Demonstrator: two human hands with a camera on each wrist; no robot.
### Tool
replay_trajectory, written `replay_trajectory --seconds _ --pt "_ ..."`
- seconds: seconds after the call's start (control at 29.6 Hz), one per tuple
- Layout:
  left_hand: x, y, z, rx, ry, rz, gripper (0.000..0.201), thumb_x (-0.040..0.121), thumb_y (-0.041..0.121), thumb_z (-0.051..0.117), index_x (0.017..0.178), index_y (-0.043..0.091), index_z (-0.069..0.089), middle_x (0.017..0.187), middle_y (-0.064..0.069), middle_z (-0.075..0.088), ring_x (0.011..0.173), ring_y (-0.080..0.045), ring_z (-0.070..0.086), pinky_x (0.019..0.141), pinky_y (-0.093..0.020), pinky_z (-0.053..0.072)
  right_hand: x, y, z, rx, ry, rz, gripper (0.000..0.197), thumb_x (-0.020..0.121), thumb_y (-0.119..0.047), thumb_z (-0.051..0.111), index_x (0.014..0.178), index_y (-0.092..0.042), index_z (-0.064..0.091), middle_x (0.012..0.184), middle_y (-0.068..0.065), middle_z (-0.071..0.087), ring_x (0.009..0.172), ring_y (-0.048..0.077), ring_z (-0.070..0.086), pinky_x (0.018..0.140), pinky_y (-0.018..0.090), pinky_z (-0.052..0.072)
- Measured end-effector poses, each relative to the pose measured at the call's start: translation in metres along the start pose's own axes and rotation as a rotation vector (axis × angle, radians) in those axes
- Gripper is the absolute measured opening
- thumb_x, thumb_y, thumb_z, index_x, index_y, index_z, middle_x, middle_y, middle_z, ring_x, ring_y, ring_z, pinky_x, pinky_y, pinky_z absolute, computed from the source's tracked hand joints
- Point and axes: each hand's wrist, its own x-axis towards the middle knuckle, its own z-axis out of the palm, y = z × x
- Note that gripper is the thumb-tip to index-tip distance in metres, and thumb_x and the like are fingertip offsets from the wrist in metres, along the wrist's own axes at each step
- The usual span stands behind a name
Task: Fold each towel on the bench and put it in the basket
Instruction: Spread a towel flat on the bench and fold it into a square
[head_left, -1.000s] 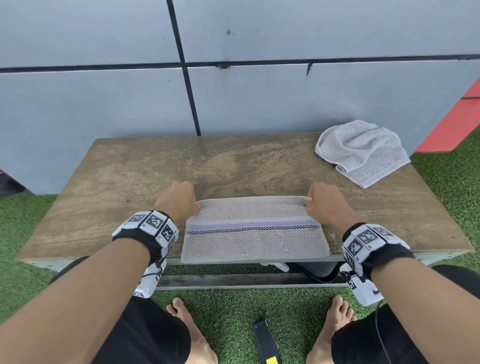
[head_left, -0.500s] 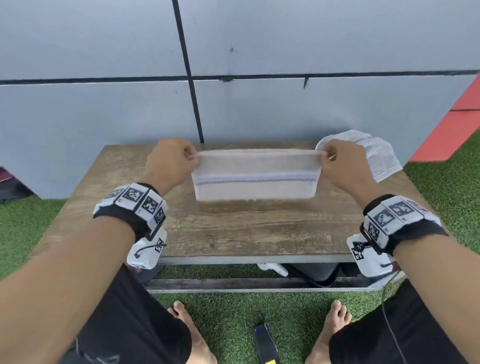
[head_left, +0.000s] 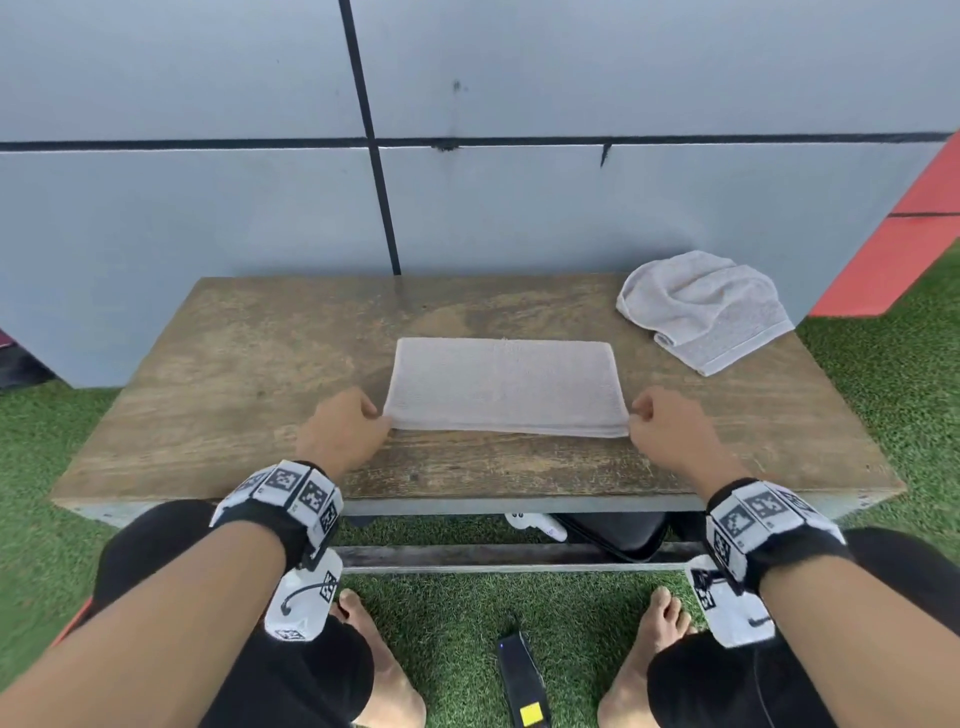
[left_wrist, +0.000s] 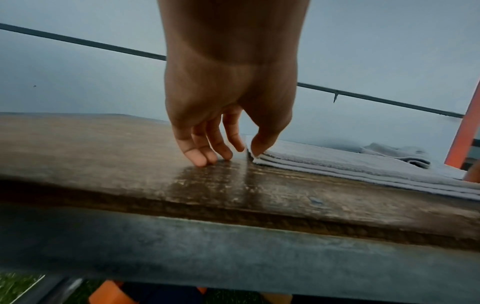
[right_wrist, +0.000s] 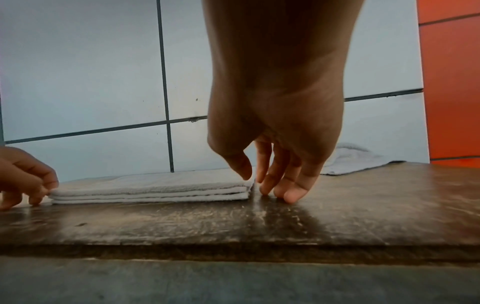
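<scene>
Bare forearms, both wrists strapped — black band (head_left: 270, 525) on the left, black band (head_left: 789, 551) on the right, each topped with white blocks printed with black square-pattern markers. White camera housing (head_left: 304, 603) hangs under the left wrist, thin black cable looped across it. Black shorts (head_left: 291, 670); feet bare.

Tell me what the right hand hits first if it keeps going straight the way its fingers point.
The right hand points down; its fingertips already appear to touch the bench, beside the folded towel.
</scene>
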Motion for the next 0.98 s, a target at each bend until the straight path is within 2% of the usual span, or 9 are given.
replay_trajectory --seconds 0.1,0.17,0.27,0.44,0.54,0.78,0.84,0.88,0.98 --pt "0.002 0.008 -0.003 -0.018 -0.012 0.019 0.042 0.094 0.043 0.058 0.065 0.013 0.058 0.058 0.003 0.06 0.054 -0.016 0.055 0.059 -0.028 0.048 0.003 -0.008 0.001 -0.018 0.017 0.05 0.036 0.094 -0.032 0.057 0.063 -0.015 0.047 0.057 0.002 0.054 0.054 0.025 0.058 0.06 0.038 0.052" --pt "0.002 0.012 -0.004 -0.037 -0.021 0.034 0.051 0.095 0.043 0.058 0.053 0.016 0.045 0.045 0.002 0.043 0.042 -0.017 0.041 0.051 -0.025 0.037 0.005 -0.01 0.002 -0.027 0.011 0.068 0.043 0.094 -0.033 0.059 0.059 -0.016 0.041 0.05 0.002 0.046 0.046 0.023 0.048 0.054 0.035 0.048" --pt "0.005 0.014 -0.003 -0.049 -0.043 0.022 0.051 0.092 0.034 0.064 0.051 0.019 0.037 0.045 0.001 0.037 0.041 -0.019 0.034 0.052 -0.025 0.036 0.006 -0.011 0.0 -0.013 0.01 0.083 0.038 0.091 -0.021 0.06 0.057 -0.016 0.043 0.05 0.003 0.048 0.045 0.021 0.047 0.056 0.035 0.053" --pt "0.003 0.017 -0.005 -0.151 0.029 0.008 0.037 0.083 0.024 0.059 0.05 0.015 0.043 0.046 -0.004 0.043 0.038 -0.017 0.039 0.053 -0.031 0.042 0.004 -0.015 -0.011 0.061 0.009 0.08 0.04 0.086 -0.013 0.057 0.051 -0.016 0.038 0.048 0.003 0.041 0.046 0.019 0.039 0.048 0.027 0.039" --pt "0.004 0.016 -0.003 -0.17 0.024 -0.005 0.034 0.084 0.021 0.062 0.052 0.012 0.051 0.052 -0.009 0.053 0.043 -0.017 0.047 0.053 -0.031 0.046 0.004 -0.013 -0.014 0.057 -0.032 0.061 0.044 0.085 -0.01 0.06 0.049 -0.016 0.035 0.055 0.007 0.042 0.051 0.019 0.04 0.053 0.03 0.04" --pt "0.011 0.013 -0.001 -0.122 -0.004 -0.079 0.033 0.083 0.017 0.071 0.054 0.01 0.058 0.05 -0.007 0.051 0.048 -0.019 0.049 0.055 -0.031 0.052 0.008 -0.01 -0.008 -0.05 -0.105 0.108 0.028 0.085 -0.018 0.07 0.061 -0.011 0.057 0.063 0.007 0.059 0.055 0.02 0.052 0.049 0.024 0.045" --pt "0.013 0.019 -0.003 -0.128 -0.053 -0.137 0.029 0.079 0.019 0.071 0.054 0.011 0.059 0.054 -0.006 0.058 0.06 -0.026 0.064 0.065 -0.034 0.056 0.007 -0.015 -0.01 -0.07 -0.118 0.156 0.026 0.081 -0.022 0.07 0.059 -0.014 0.057 0.06 0.005 0.06 0.054 0.021 0.055 0.056 0.029 0.051" --pt "0.014 0.023 -0.003 -0.106 -0.054 -0.136 0.024 0.073 0.023 0.07 0.055 0.013 0.057 0.06 -0.007 0.062 0.078 -0.031 0.069 0.074 -0.04 0.057 0.006 -0.021 -0.011 -0.103 -0.109 0.164 0.024 0.078 -0.025 0.067 0.06 -0.016 0.055 0.06 0.003 0.06 0.055 0.022 0.056 0.062 0.033 0.055" --pt "0.018 0.04 0.002 -0.015 0.041 -0.052 0.025 0.072 0.026 0.067 0.092 0.013 0.059 0.107 -0.014 0.052 0.116 -0.032 0.043 0.092 -0.039 0.04 0.004 -0.044 -0.009 -0.227 0.065 0.061 0.015 0.076 -0.031 0.055 0.083 -0.018 0.053 0.085 0.002 0.059 0.082 0.026 0.057 0.09 0.048 0.051"
